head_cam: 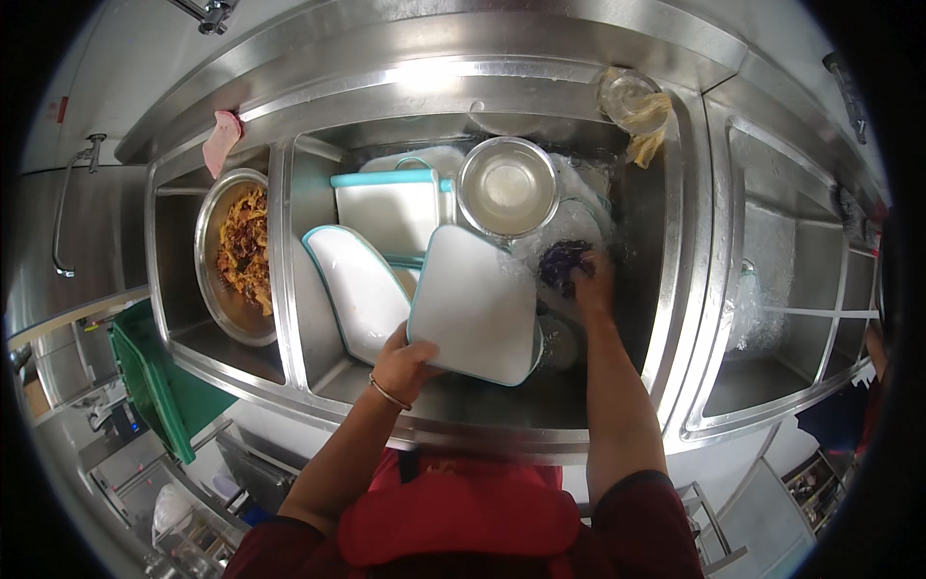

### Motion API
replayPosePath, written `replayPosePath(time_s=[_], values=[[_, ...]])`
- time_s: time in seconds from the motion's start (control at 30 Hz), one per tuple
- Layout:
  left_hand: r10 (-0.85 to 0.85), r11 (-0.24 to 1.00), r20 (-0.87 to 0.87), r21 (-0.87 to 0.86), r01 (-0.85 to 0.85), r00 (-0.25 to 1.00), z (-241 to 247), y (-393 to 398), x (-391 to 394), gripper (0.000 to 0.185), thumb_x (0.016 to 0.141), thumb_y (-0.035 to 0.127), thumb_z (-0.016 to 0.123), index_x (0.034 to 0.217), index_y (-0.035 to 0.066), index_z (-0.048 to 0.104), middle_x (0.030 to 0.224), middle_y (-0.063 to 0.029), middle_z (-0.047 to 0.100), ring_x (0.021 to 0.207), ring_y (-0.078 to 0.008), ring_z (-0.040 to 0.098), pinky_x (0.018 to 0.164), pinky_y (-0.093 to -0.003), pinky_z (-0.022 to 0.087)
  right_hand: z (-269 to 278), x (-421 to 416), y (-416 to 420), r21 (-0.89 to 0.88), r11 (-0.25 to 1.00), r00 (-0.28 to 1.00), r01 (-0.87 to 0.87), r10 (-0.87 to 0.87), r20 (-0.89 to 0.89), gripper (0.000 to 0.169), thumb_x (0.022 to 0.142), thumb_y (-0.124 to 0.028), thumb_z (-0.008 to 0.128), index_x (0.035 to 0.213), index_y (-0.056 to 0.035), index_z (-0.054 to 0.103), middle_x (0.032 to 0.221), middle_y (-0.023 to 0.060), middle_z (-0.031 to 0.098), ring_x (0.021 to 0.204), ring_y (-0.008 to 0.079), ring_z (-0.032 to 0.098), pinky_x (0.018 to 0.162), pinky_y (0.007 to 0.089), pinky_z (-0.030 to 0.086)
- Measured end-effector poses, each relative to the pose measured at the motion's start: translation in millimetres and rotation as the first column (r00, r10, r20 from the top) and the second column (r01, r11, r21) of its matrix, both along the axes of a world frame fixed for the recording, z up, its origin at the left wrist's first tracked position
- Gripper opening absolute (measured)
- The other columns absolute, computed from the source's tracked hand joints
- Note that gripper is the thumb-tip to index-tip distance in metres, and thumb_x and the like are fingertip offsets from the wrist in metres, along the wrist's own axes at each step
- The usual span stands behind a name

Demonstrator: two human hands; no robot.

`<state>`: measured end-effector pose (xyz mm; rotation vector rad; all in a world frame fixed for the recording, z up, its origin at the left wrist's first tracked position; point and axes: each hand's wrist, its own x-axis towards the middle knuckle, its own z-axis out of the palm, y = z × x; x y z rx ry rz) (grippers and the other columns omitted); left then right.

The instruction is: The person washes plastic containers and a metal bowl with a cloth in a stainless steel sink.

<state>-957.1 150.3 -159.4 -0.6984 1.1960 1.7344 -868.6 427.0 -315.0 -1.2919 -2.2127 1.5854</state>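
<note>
My left hand grips the lower left edge of a white container lid or board with a teal rim, tilted over the middle sink basin. In sudsy water at the right of the basin, my right hand holds a dark purple scrubbing pad. A second white piece with a teal edge leans at the left, and behind it stands a white container with teal trim. Behind the held piece, a round steel bowl holds liquid.
A steel bowl of food scraps sits in the left basin. A pink cloth hangs on the rim. At the back right corner are a clear bowl and a yellowish cloth. A green bin stands lower left; another person's arm shows far right.
</note>
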Motion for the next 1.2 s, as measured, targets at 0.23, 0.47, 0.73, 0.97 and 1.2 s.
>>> replayPosePath(time_s=[0.23,0.47,0.73,0.97,1.2], values=[[-0.2,0.98,0.018,0.019,0.199,0.98,-5,13,12,0.052,0.07,-0.002,0.056,0.121,0.002,0.045,0.108,-0.0108,0.055,0.097,-0.0246,0.058,0.082,-0.0389,0.051,163,-1,-48,-0.247,0.852,0.885,-0.461,0.42,-0.2,0.031,0.068,0.002,0.071,0.097,-0.0065,0.063,0.109,0.009,0.059,0.092,0.0183,0.059,0.08,0.0271,0.046],[-0.183,0.978,0.141,0.132,0.164,0.973,-19,12,26,0.049,0.071,-0.007,0.052,0.119,0.004,0.047,0.107,-0.0107,0.056,0.099,-0.0257,0.058,0.085,-0.0398,0.051,92,-39,-124,0.242,0.646,0.594,-0.724,0.762,-0.256,0.046,0.083,-0.011,0.051,0.128,-0.0112,0.044,0.135,0.0126,0.04,0.128,0.0344,0.032,0.109,0.044,0.019],[-0.207,0.977,-0.132,0.027,0.213,0.969,-14,16,26,0.044,0.072,-0.005,0.057,0.114,-0.001,0.047,0.104,-0.0123,0.056,0.096,-0.0251,0.058,0.082,-0.0356,0.052,36,-3,-65,0.347,0.777,0.837,-0.526,0.546,0.045,0.041,0.074,-0.003,0.054,0.115,-0.0064,0.053,0.121,0.0166,0.049,0.112,0.0355,0.045,0.094,0.0429,0.037],[-0.246,0.95,-0.307,0.113,0.292,0.919,-51,7,42,0.049,0.091,0.04,0.038,0.124,0.004,0.04,0.119,-0.0126,0.048,0.112,-0.0258,0.049,0.091,-0.0384,0.044,126,10,-140,0.022,0.822,0.79,-0.569,0.554,-0.261,0.049,0.067,0.005,0.049,0.115,-0.0049,0.052,0.118,0.0182,0.05,0.112,0.0365,0.045,0.098,0.0448,0.032],[-0.182,0.97,-0.003,0.162,0.18,0.983,-35,22,30,0.067,0.09,0.06,0.03,0.137,0.012,0.027,0.133,-0.0128,0.039,0.12,-0.0304,0.042,0.095,-0.0501,0.04,40,-77,-114,0.094,0.939,0.911,-0.33,0.343,-0.229,0.043,0.075,-0.001,0.054,0.119,-0.0033,0.051,0.121,0.0187,0.05,0.114,0.0349,0.046,0.1,0.0377,0.034]])
